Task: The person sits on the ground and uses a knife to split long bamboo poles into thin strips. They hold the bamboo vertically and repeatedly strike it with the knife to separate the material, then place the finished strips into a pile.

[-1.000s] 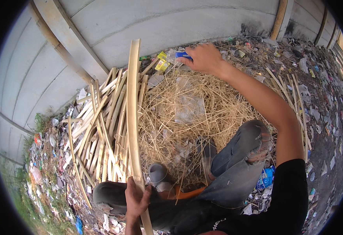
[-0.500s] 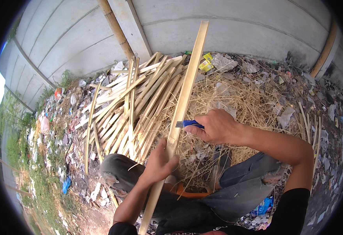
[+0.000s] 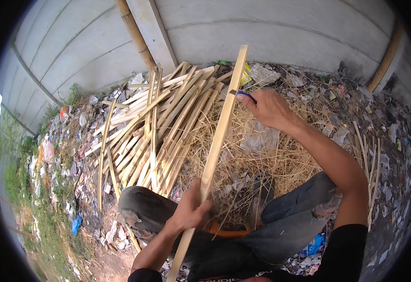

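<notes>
A person sits on the ground with knees drawn up in grey jeans (image 3: 290, 221), seen from above. Their left hand (image 3: 190, 212) is clenched around the lower part of a long, pale bamboo strip (image 3: 217, 141), which runs from below the lap up and away to the base of the wall. Their right hand (image 3: 267, 109) is stretched out along the far upper part of the strip, fingers closed on a small knife with a blue handle (image 3: 245, 96); the blade end lies against the strip's right edge.

Under and beyond the strip lies a heap of straw-like shavings (image 3: 271, 160), spread in front of the knees. To the left of it is a pile of split bamboo slats (image 3: 161, 122), fanned out and overlapping, some reaching to the wall. Scraps of plastic and paper litter (image 3: 308, 84) are scattered over the ground around both heaps. Behind everything stands a grey concrete panel wall (image 3: 261, 33), with a bamboo pole (image 3: 135, 33) leaning against it at upper left. Grass (image 3: 22, 188) grows along the left edge.
</notes>
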`<state>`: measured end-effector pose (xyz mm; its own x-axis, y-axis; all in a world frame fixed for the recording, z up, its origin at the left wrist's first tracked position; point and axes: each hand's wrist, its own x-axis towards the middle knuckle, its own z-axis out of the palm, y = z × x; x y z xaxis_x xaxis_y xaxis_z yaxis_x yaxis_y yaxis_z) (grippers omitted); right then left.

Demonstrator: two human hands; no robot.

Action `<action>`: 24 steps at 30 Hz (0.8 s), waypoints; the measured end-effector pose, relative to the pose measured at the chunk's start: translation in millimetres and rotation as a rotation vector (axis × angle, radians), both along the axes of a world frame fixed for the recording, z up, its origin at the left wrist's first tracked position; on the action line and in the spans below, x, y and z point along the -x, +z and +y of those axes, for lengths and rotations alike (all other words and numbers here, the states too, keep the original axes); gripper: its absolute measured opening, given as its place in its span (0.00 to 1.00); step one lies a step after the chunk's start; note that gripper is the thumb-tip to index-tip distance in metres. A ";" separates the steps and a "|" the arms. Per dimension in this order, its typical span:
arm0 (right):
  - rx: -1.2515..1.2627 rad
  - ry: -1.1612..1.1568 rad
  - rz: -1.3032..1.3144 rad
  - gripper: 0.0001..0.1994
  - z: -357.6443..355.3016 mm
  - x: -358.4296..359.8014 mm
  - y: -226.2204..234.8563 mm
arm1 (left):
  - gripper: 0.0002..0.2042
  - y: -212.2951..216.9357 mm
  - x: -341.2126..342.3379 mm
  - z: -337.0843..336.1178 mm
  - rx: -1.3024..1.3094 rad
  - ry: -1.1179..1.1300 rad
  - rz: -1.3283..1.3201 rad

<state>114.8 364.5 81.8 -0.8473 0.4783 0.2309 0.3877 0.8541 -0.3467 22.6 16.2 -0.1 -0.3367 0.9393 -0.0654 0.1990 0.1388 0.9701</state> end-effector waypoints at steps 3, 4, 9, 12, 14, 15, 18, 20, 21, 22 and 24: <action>-0.110 -0.351 0.042 0.40 99.8 -23.2 -7.0 | 0.25 5.8 -24.5 -35.5 0.119 -0.066 -0.258; -0.139 -0.509 0.125 0.42 160.2 -51.4 -29.2 | 0.24 -5.6 -27.4 -44.1 0.148 -0.166 -0.208; -0.026 -0.815 0.217 0.39 269.8 -172.7 -44.1 | 0.24 -23.8 -18.0 -102.5 0.125 -0.298 -0.113; 0.023 -0.664 0.156 0.39 208.6 -132.1 -28.6 | 0.23 11.8 -11.4 -77.2 0.353 -0.185 -0.478; -0.051 -0.505 0.188 0.33 161.3 -111.6 -23.7 | 0.22 23.4 -5.4 -51.6 0.320 -0.139 -0.480; -0.064 -0.430 0.165 0.31 137.4 -96.8 -20.4 | 0.22 28.0 -4.0 -45.4 0.313 -0.118 -0.422; 0.054 -0.301 -0.082 0.31 76.0 -70.5 10.1 | 0.24 22.3 -5.6 -37.7 0.195 0.030 -0.364; -0.049 -0.098 -0.225 0.26 54.4 -72.5 17.7 | 0.24 14.7 -1.3 -29.9 0.130 -0.005 -0.322; 0.059 -0.002 -0.386 0.25 54.9 -75.5 8.8 | 0.24 11.8 0.3 -24.8 0.096 -0.026 -0.303; 0.171 0.096 -0.545 0.23 55.8 -76.5 -4.2 | 0.24 10.8 1.3 -19.2 0.068 -0.044 -0.282; 0.127 0.124 -1.207 0.23 27.4 -64.2 -28.6 | 0.22 15.2 0.7 -21.1 0.047 -0.022 -0.246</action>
